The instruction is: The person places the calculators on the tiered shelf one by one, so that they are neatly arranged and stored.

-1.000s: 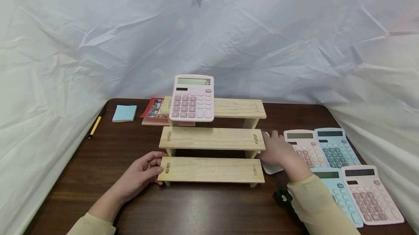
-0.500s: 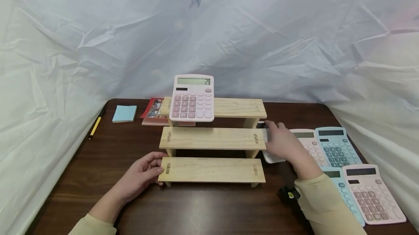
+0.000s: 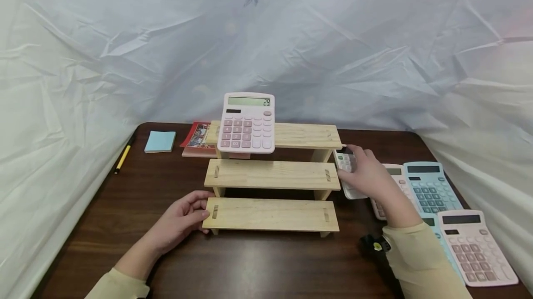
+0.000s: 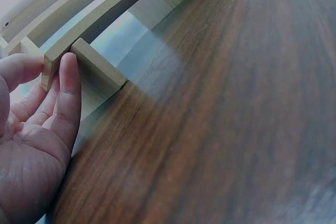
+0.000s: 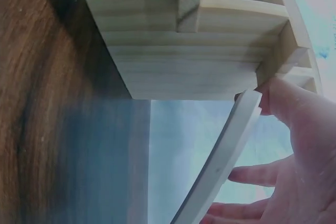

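Observation:
A three-tier wooden stepped stand [image 3: 270, 175] stands mid-table. My left hand [image 3: 181, 218] holds the left end of its lowest shelf; in the left wrist view, the thumb and fingertips [image 4: 68, 69] grip that end at the corner. On the stand's right side, my right hand [image 3: 368, 174] holds a white calculator [image 3: 344, 162] with a dark display, partly hidden by the hand. The right wrist view shows this calculator edge-on [image 5: 218, 161], tilted, with the thumb at one end and fingers along its back. A pink calculator [image 3: 246, 123] reading 29 stands propped at the top shelf's left.
Several pink and blue calculators [image 3: 479, 248] lie at the table's right, partly under the right arm. Blue sticky notes [image 3: 160, 141] and a yellow pen [image 3: 122, 158] lie at the back left. A red printed booklet [image 3: 195, 136] sticks out behind the stand.
My right hand has moved back and a little right along the stand's side with the white calculator, whose keys now show. My left hand keeps its hold on the lowest shelf.

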A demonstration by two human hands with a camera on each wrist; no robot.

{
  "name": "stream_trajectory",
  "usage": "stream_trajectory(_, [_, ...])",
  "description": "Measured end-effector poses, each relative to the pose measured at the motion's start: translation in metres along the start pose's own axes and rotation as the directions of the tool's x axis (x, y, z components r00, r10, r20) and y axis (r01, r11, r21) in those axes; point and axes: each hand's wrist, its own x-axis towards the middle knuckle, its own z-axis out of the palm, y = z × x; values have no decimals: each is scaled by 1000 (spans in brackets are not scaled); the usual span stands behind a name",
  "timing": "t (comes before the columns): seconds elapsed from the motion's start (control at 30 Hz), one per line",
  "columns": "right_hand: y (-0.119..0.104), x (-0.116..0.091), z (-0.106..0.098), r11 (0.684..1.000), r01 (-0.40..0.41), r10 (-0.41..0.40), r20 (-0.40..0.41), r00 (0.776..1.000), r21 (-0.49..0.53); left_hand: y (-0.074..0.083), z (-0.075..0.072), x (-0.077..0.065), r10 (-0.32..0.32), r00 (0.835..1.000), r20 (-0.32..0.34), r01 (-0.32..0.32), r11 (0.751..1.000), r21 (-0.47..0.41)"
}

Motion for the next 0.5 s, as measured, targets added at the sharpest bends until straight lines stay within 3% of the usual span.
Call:
stream_trajectory(0.23, [3,-1,-6,994,-4,8,-41,999,107,0,0,0,-1,1000,0,1,1000,-1])
stream_trajectory(0.5, [2,-2,-11,952,15,17,-100,995,306,0,0,1,-14,1000,-5,14,1000,-8])
